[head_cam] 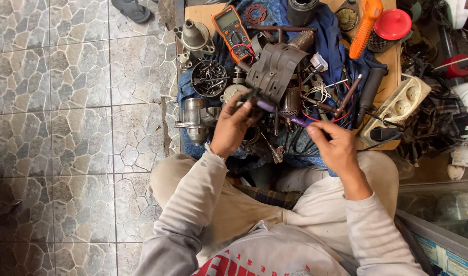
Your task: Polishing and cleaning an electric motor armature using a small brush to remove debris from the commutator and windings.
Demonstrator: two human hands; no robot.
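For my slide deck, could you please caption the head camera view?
Seated person's left hand steadies a dark metal housing while the right hand holds a purple-handled tool over a cluttered board.

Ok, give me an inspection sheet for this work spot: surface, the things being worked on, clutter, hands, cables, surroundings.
Surface: low wooden board draped with a blue cloth, crowded.
Job's things: dark grey motor housing and a purple-handled tool laid across under it.
Clutter: orange multimeter, round tray of screws, metal castings, orange-handled tool, red lid.
Hands: left hand grips the tool's end by the housing; right hand pinches its other end in the fingers.
Cables: red and black leads tangled on the cloth; cream power strip with a black plug.
Surroundings: stone-pattern tiled floor, sandal, glass case.
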